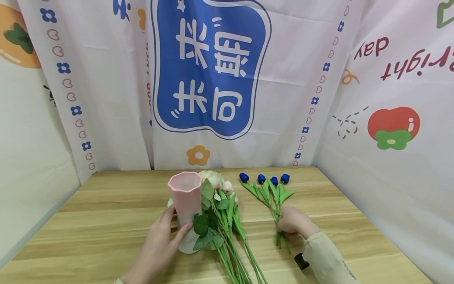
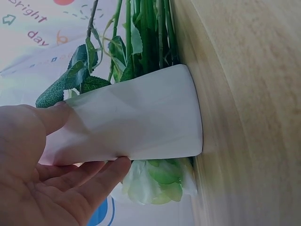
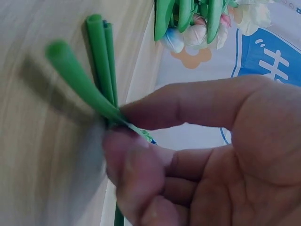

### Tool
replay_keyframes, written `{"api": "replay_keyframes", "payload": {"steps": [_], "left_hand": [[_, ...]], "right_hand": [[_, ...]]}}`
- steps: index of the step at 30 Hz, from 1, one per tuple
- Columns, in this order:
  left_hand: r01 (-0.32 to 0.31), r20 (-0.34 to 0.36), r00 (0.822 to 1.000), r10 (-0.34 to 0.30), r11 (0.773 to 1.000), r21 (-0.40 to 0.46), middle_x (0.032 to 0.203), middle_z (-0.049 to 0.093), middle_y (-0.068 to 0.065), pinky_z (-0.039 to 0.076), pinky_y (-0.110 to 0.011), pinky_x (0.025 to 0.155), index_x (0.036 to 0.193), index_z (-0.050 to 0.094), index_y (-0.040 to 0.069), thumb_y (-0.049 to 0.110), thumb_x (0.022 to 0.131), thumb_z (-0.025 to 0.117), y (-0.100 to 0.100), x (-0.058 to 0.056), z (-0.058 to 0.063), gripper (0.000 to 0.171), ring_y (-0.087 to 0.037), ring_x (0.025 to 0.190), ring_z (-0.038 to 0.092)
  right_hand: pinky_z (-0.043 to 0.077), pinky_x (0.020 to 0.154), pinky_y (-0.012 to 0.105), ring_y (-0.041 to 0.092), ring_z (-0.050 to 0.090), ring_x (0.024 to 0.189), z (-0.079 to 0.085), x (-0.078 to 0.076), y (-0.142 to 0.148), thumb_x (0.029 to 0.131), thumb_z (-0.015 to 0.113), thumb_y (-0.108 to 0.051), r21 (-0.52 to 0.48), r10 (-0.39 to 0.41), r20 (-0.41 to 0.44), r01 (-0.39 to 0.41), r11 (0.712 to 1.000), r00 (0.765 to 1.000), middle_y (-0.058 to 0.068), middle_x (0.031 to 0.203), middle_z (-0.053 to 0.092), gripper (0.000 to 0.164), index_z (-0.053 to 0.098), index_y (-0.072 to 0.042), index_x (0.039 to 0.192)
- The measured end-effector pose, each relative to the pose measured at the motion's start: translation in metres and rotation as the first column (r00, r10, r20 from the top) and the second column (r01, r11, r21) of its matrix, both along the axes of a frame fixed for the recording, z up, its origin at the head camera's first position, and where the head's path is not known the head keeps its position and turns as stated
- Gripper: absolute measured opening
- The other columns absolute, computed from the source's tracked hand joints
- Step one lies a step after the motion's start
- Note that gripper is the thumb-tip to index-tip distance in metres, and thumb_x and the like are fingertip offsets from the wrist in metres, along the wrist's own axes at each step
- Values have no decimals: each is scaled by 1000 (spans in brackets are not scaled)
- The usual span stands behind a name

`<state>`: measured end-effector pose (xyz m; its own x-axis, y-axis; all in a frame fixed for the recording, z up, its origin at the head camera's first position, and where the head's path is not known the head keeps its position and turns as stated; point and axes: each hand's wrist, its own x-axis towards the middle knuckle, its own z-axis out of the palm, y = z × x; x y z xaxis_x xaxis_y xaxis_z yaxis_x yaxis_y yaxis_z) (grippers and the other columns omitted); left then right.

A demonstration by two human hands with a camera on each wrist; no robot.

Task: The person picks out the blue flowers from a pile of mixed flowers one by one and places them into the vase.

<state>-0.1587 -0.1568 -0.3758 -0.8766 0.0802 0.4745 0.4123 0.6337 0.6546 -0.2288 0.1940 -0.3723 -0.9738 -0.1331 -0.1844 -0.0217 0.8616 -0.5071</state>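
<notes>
An upright vase (image 1: 187,199), pink at the top and fading to white at the base, stands on the table left of centre. My left hand (image 1: 157,238) holds it, thumb on the near right side and fingers around the left; the left wrist view shows the white lower part of the vase (image 2: 141,117) between them. To the right lie several blue tulips (image 1: 261,179) with green stems. My right hand (image 1: 295,221) pinches the lower stems between thumb and fingers; one stem end (image 3: 77,77) angles away from the others in the right wrist view.
White and pale pink flowers (image 1: 227,186) with long green stems (image 1: 232,246) lie right beside the vase. A small black object (image 1: 302,261) is by the right sleeve. Printed cloth (image 1: 283,98) hangs behind and beside the wooden table (image 1: 106,221).
</notes>
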Motion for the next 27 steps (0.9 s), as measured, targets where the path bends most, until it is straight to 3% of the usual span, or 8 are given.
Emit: {"api": "replay_keyframes", "payload": {"steps": [6, 17, 27], "left_hand": [[3, -7, 1000, -3, 1000, 7, 120, 48, -8, 52, -24, 75, 134, 33, 6, 35, 84, 61, -1, 1, 0, 65, -18, 99, 54], [9, -23, 1000, -9, 1000, 0, 117, 51, -6, 53, -25, 75, 132, 36, 8, 34, 83, 62, -2, 1, 0, 61, -17, 98, 54], [15, -8, 1000, -15, 1000, 13, 117, 51, -6, 53, -25, 75, 133, 36, 9, 35, 83, 62, -1, 1, 0, 62, -16, 98, 54]], "right_hand": [[30, 28, 17, 11, 38, 31, 2, 2, 2, 71, 60, -5, -88, -38, -86, 30, 996, 996, -1, 37, 41, 28, 44, -9, 48], [30, 31, 18, 10, 41, 30, 2, 10, 3, 76, 58, -8, -110, -57, -275, 27, 994, 960, -1, 36, 44, 36, 43, -9, 43], [36, 32, 20, 15, 49, 37, 8, 13, -2, 78, 56, -7, -191, -93, -336, 29, 981, 937, -1, 42, 44, 29, 48, -9, 49]]}}
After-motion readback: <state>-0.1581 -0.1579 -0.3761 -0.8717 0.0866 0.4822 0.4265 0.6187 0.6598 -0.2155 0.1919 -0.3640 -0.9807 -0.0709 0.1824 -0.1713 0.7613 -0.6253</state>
